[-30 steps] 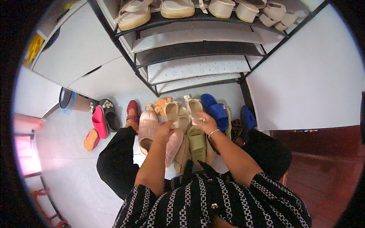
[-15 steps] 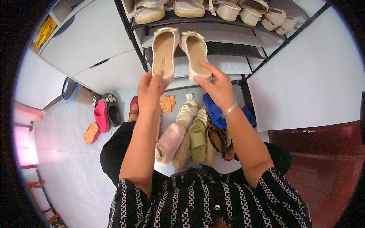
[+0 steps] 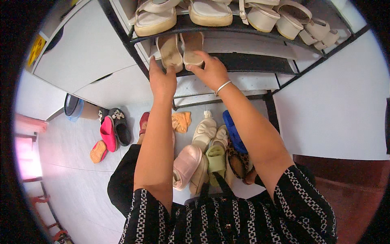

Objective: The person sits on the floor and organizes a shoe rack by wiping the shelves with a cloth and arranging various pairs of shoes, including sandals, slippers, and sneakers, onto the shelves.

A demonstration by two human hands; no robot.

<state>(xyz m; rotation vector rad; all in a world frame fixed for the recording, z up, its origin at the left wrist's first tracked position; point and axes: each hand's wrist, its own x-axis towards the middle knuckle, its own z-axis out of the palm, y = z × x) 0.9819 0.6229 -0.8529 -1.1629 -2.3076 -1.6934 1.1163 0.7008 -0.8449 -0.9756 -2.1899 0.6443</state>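
Both my arms reach up to a black shoe rack (image 3: 260, 67). My left hand (image 3: 161, 79) touches the heel of a beige sandal (image 3: 170, 51) lying on the second shelf. My right hand (image 3: 210, 69), with a silver bangle on the wrist, grips the heel end of the matching beige sandal (image 3: 191, 48) beside it. The two sandals lie side by side, toes pointing into the rack. On the shelf above stand several cream and beige sandals (image 3: 209, 12).
On the floor below lie a pink slipper (image 3: 185, 164), green slipper (image 3: 216, 159), cream bow slippers (image 3: 205, 132), blue shoe (image 3: 232, 130), orange cloth (image 3: 181, 120), and a pink and black pair (image 3: 113, 130) to the left. A blue basin (image 3: 73, 106) stands far left. White wall right.
Both hands have lifted the pair of beige sandals from the floor pile up and pushed them onto the second rack shelf.
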